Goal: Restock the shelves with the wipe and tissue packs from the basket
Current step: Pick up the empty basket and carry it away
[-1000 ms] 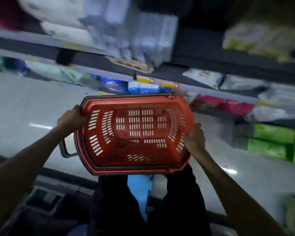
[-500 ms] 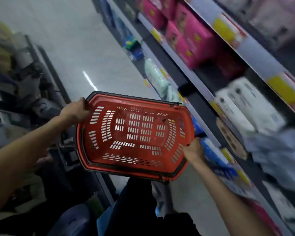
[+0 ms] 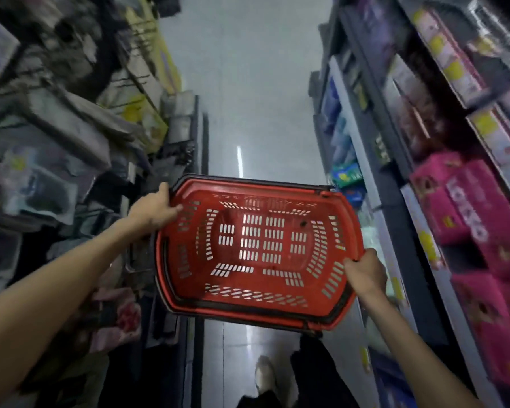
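Observation:
A red plastic shopping basket with slotted walls hangs in front of me at waist height, and nothing lies inside it. My left hand grips its upper left rim with the thumb over the edge. My right hand grips the right rim near the lower corner. The basket's black handles lie folded along the rim. No wipe or tissue pack is in either hand.
Shelves on the right carry pink packs, blue and green packs and white packs. A blurred rack of goods fills the left. A grey aisle floor runs ahead. My legs and a shoe show below.
The view has swung left, from facing the shelves to looking down the aisle. Both hands keep their grip on the basket rim, and the basket stays in front of me.

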